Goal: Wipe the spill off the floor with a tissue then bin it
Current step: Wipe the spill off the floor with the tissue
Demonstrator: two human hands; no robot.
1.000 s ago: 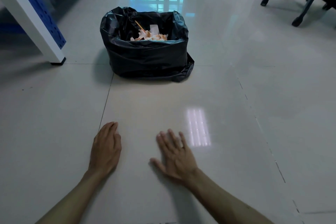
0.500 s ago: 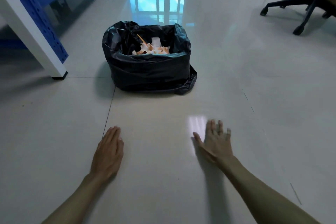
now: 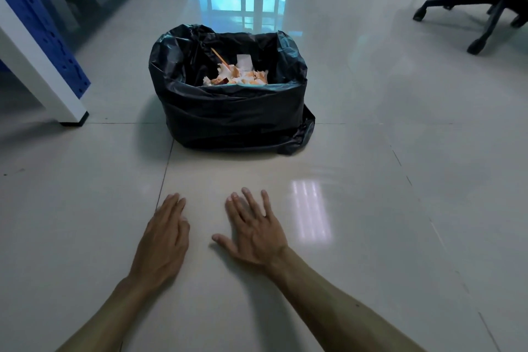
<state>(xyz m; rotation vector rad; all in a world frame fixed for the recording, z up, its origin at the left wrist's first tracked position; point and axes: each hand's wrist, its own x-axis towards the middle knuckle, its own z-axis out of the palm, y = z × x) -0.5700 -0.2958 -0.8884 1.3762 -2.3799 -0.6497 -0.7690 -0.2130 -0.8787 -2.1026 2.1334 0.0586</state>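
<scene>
Looks basically done: both hands, left hand (image 3: pixel 164 240) and right hand (image 3: pixel 254 230), lie flat, fingers spread, empty on the floor (image 3: pixel 371 237) near the bin (image 3: pixel 231 111), stained tissues (image 3: pixel 238 77) inside, no spill visible.

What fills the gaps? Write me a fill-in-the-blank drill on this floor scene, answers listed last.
1. Both hands, left hand and right hand, lie flat and hold ____.
2. The bin is lined with a ____ bag.
3. The bin stands ____ the hands.
4. The office chair is at the upper ____ of the view.

Answers: nothing; black; beyond; right
</scene>
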